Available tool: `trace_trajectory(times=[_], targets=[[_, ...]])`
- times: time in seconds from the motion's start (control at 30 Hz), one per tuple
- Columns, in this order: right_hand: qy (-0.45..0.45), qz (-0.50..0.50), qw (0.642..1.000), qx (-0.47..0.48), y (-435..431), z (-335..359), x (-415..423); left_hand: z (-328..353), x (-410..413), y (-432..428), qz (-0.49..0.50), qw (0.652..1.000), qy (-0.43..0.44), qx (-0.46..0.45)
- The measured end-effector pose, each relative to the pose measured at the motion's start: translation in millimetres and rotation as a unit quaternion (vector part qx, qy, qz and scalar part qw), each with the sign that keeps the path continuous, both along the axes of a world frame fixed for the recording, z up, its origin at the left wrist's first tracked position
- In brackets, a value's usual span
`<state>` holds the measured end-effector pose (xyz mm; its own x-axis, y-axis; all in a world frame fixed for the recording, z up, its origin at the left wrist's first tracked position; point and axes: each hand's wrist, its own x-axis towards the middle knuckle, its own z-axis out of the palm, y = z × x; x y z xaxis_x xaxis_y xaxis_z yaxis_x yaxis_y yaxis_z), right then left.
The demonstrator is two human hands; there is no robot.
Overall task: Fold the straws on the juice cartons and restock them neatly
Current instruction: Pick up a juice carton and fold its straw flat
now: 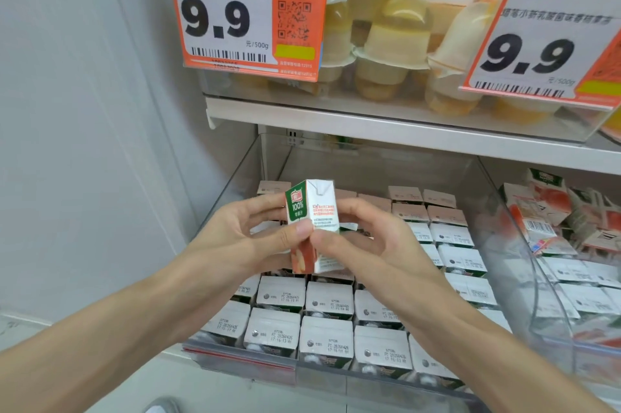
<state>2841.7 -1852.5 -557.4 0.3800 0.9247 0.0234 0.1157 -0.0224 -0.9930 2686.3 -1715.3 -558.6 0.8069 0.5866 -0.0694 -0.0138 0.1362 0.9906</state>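
Observation:
I hold one small juice carton (311, 211), white with a green label and red base, upright above the shelf bin. My left hand (242, 238) grips its left side, thumb on the front edge. My right hand (366, 238) grips its right side, thumb meeting the left thumb near the carton's lower front. The carton's straw is hidden from me. Below, rows of the same cartons (329, 332) stand packed upright in a clear plastic bin (235, 170), their white tops with date stamps facing me.
A second clear bin (551, 278) to the right holds loosely piled cartons. The white shelf (403, 133) above carries jelly cups (396, 39) behind two orange 9.9 price tags (248, 9). A plain wall stands at the left.

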Motion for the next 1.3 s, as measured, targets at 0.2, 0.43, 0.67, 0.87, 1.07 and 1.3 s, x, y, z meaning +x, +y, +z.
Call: trace_trajectory(times=[0.2, 0.43, 0.67, 0.87, 1.07, 1.3], targets=[[0.002, 0.018, 1.0, 0.007, 0.3, 1.7, 0.9, 1.0, 0.4, 3.1, 0.017, 1.0, -0.01, 0.001], [0.091, -0.006, 0.996, -0.006, 2.0, 4.4, 1.6, 3.3, -2.0, 1.4, -0.022, 0.999, -0.012, -0.023], [0.037, -0.045, 0.998, -0.02, 2.5, 12.9, 6.3, 5.3, 0.9, -4.9, 0.005, 0.999, 0.025, -0.028], [0.201, -0.061, 0.975, -0.075, 6.6, 19.8, 10.1, 6.3, 1.6, -4.9, -0.017, 0.998, 0.044, -0.044], [0.219, -0.064, 0.97, -0.084, 5.9, 19.7, 7.5, 6.5, 4.6, -4.8, -0.009, 0.996, 0.064, -0.059], [0.201, -0.06, 0.974, -0.085, 6.6, 18.8, 7.9, 7.7, 2.5, -5.0, -0.024, 0.998, 0.047, -0.029]])
